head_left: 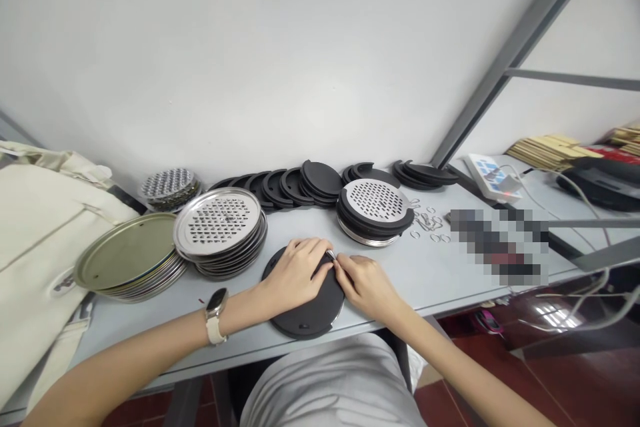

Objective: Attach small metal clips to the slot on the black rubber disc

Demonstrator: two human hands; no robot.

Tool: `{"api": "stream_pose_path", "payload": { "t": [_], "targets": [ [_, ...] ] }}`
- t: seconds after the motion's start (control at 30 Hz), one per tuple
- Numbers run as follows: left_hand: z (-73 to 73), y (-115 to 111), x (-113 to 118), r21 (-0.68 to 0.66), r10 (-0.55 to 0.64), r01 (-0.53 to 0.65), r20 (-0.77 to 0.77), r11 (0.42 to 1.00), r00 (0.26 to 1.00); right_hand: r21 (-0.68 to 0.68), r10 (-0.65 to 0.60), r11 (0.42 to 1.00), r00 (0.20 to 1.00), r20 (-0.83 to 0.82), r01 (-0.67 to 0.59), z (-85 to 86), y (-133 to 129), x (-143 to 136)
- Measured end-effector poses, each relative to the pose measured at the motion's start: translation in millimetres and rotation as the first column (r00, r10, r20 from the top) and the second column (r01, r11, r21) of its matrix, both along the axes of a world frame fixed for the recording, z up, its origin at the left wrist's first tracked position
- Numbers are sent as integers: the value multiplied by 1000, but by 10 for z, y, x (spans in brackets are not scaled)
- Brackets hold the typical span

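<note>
I press my left hand [295,273] on the black disc [306,310] at the tabletop's [430,280] near edge; my right hand's [367,283] fingers pinch a small metal ring [331,254] at its rim, which I judge needs seating next.

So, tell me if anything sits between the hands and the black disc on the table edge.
Nothing visible does. The left hand lies flat on the black disc, and the right hand touches its right rim, where both sets of fingertips meet at a small metal ring.
</note>
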State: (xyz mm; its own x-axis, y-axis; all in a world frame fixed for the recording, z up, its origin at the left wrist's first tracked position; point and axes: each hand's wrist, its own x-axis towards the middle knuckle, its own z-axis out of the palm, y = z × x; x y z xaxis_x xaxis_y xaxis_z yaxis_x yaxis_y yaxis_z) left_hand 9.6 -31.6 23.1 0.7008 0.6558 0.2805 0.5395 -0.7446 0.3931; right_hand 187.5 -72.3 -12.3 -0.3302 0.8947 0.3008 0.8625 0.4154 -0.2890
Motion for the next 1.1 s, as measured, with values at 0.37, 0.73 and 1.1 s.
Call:
{"api": "stream_pose_path", "payload": {
  "t": [0.37,0.73,1.1],
  "targets": [
    [5,8,-9,-9,-12,11,-10,1000,1000,-33,8,999,1000,-26,-8,42,-10,11],
    [-29,8,-8,-6,-22,22,-5,1000,1000,-46,3,999,993,-116,-8,10,11,4],
    [-109,243,-45,56,130,-129,-19,990,991,-29,-45,999,991,-126,41,-11,-60,120]
  ]
}}
